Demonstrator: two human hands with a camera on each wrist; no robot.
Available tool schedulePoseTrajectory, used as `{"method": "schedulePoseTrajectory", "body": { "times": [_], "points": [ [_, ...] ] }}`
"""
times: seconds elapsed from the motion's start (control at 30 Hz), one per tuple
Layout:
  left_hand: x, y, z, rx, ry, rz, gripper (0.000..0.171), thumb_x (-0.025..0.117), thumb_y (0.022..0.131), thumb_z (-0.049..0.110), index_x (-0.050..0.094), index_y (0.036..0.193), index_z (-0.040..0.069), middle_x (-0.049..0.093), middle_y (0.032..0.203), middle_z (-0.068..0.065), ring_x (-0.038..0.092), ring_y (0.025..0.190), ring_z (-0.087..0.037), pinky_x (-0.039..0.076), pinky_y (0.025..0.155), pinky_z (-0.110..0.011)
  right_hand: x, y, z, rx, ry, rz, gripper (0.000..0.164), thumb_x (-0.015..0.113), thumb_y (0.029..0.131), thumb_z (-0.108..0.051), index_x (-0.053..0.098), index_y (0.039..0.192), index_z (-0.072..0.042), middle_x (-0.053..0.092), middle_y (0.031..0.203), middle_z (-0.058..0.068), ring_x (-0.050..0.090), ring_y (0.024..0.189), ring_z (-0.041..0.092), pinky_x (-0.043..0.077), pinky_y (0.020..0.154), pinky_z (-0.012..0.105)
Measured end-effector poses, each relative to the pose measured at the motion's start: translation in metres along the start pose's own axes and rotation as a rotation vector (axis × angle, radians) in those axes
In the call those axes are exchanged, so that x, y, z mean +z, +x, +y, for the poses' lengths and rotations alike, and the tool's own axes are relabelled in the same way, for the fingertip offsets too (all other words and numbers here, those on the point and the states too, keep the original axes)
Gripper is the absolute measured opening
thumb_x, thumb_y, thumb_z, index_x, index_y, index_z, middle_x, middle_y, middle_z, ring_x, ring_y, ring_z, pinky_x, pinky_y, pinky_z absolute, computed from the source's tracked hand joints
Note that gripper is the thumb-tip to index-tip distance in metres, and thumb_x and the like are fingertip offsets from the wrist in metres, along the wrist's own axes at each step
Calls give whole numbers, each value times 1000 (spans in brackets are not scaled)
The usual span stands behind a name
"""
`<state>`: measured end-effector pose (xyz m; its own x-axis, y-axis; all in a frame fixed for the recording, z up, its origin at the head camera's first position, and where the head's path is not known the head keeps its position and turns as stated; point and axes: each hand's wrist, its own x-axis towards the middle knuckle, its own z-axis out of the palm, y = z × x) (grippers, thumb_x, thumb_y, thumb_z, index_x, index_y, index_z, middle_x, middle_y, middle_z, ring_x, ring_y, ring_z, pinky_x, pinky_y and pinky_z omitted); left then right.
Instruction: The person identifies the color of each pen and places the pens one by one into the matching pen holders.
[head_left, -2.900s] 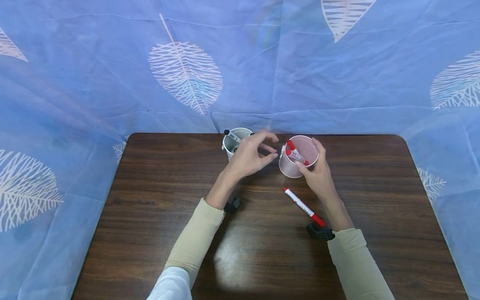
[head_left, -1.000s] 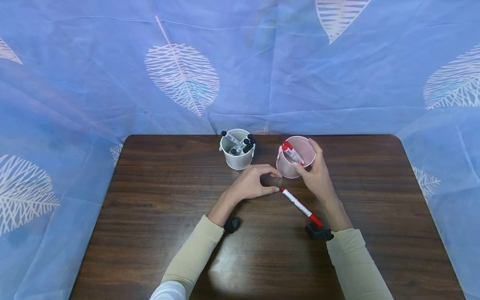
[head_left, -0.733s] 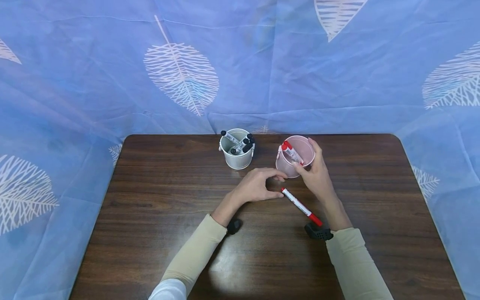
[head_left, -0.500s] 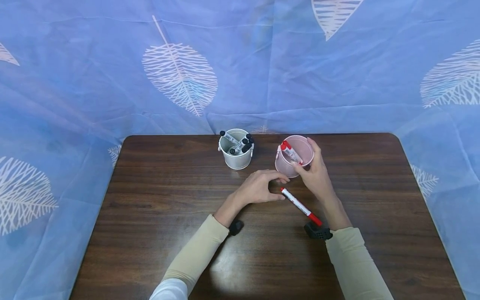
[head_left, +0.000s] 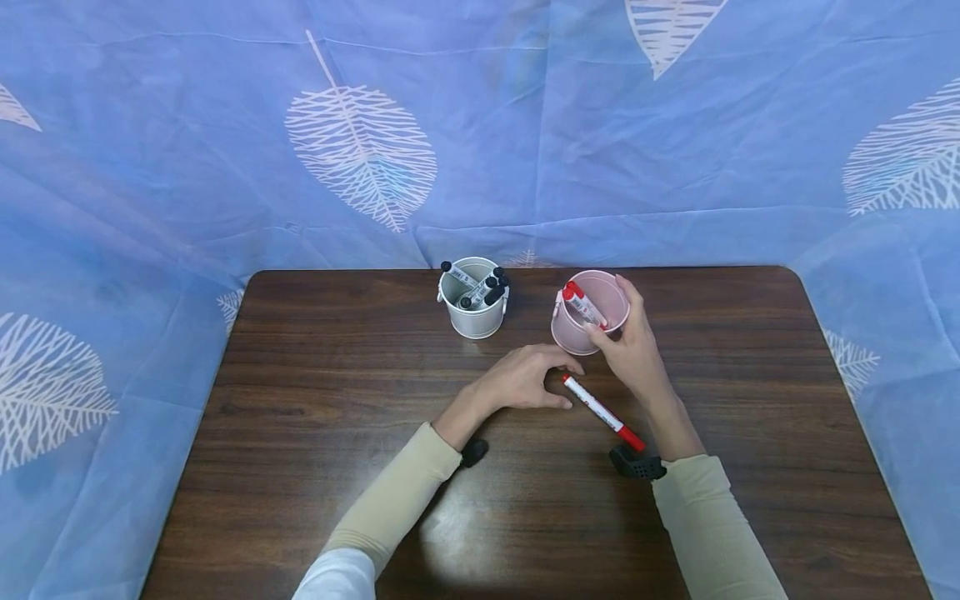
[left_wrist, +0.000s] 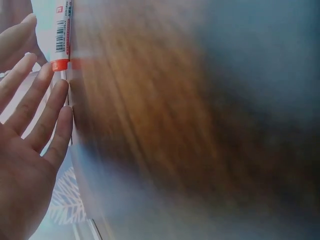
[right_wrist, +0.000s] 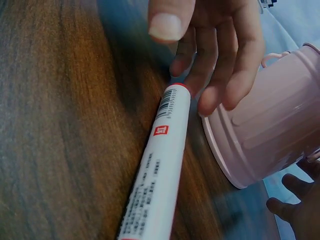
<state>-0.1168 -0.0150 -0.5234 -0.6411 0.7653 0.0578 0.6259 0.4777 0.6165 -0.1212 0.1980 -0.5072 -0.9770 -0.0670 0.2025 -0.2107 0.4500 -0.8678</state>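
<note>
A red-and-white marker point(head_left: 600, 411) lies diagonally on the wooden table. My left hand point(head_left: 525, 379) hovers at its far tip, thumb and fingers spread apart with a gap to the marker. In the left wrist view, the fingers of my left hand point(left_wrist: 30, 150) are extended close to the red end of the marker point(left_wrist: 61, 37). My right hand point(head_left: 637, 354) holds a pink bucket point(head_left: 573, 335) by the rim, thumb on the near side and fingers on the far right. Inside the bucket lean red-capped markers point(head_left: 585, 304).
A white bucket point(head_left: 477, 325) with several black-capped markers point(head_left: 480, 293) stands left of the pink one, near the back edge of the table point(head_left: 337, 350). Behind the table hangs a blue cloth point(head_left: 487, 150) with white leaf prints.
My left hand has come away from above the white bucket, down toward the near side and right, to the tip of the lying marker. The right hand keeps its grip on the pink bucket.
</note>
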Motion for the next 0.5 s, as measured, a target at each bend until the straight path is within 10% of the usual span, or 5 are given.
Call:
{"method": "schedulePoseTrajectory", "body": {
  "times": [0.3, 0.5],
  "points": [
    [3, 3, -1, 2, 12, -12, 42, 84, 79, 34, 70, 118, 24, 65, 108, 18, 55, 96, -1, 43, 84, -19, -6, -5, -40, 24, 32, -34, 81, 69, 91, -2, 18, 154, -1, 33, 147, 33, 36, 131, 52, 29, 105, 68],
    [3, 2, 0, 8, 22, -24, 37, 85, 78, 32, 72, 112, 25, 65, 101, 17, 56, 92, 0, 43, 80, -19, -2, 0, -7, 39, 11, -24, 88, 72, 90, -6, 17, 158, -16, 35, 151, 22, 38, 135, 42, 31, 107, 64]
  ]
}}
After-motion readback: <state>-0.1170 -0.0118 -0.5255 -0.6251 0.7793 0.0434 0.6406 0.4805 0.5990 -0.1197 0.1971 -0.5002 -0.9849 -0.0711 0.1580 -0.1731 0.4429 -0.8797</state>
